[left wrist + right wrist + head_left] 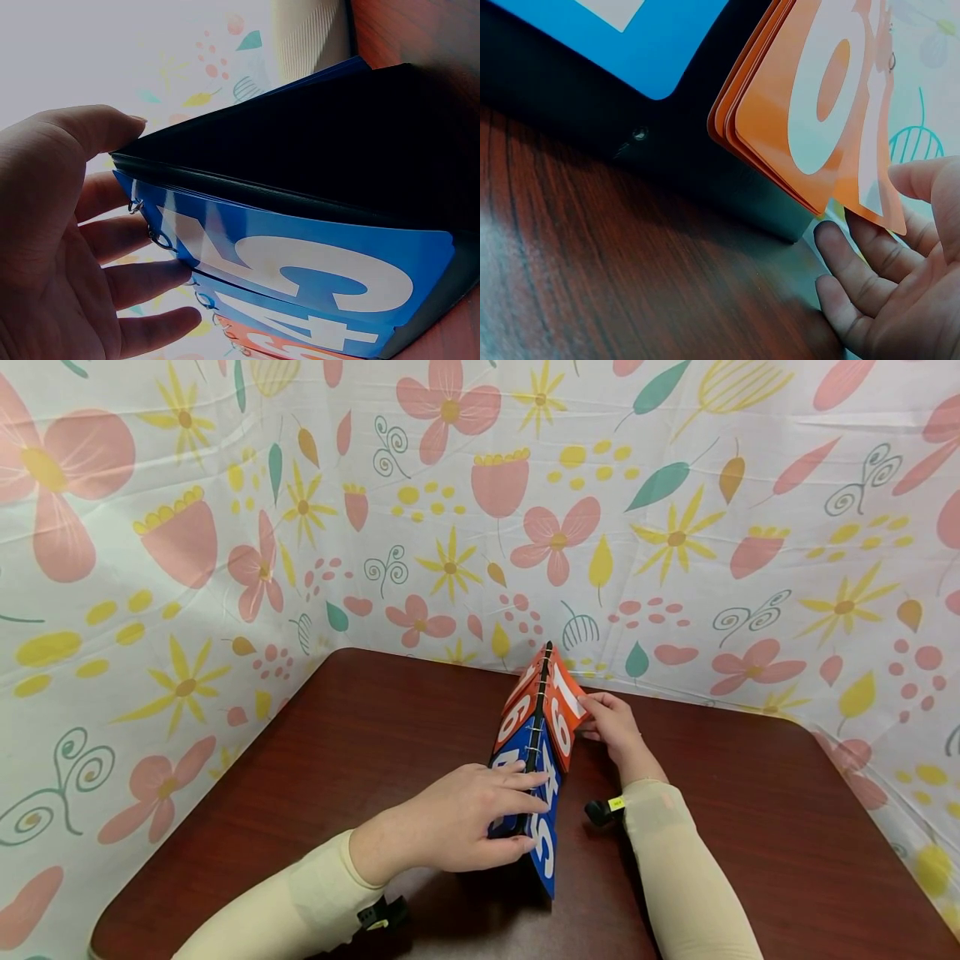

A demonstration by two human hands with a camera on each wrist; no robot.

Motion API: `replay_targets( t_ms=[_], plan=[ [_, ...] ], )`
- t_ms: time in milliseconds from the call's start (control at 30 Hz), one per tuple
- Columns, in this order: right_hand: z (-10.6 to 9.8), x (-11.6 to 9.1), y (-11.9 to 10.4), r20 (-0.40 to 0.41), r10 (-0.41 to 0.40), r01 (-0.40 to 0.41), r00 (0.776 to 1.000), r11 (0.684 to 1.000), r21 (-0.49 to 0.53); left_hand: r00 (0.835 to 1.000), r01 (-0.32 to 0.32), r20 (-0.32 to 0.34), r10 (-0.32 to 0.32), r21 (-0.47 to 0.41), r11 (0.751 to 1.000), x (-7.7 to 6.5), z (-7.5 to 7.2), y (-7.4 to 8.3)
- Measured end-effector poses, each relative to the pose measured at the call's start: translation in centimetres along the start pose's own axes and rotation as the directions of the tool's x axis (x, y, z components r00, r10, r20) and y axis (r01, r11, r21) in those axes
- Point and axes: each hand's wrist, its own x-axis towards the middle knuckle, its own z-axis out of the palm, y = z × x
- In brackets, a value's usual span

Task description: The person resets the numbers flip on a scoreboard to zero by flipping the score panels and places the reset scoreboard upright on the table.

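Orange card (877, 202) pinched in right fingers (855, 271); left fingers (150, 283), spread, partly hide blue cards (544, 856).

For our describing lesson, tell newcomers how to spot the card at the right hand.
On the brown table stands a tent-shaped flip scoreboard. Follow its right slope past the blue cards. The farthest orange card, unlike its neighbours, is pinched by the right hand.
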Motion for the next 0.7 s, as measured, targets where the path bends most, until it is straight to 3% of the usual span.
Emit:
replay_targets(
  t_ms=[700],
  plan=[
    [0.11, -0.08, 0.03, 0.006, -0.012, 0.012, 1.000, 1.000, -0.010, 1.000, -0.006, -0.007, 0.006, 0.007, 1.000, 0.04, 0.04, -0.04]
  ],
)
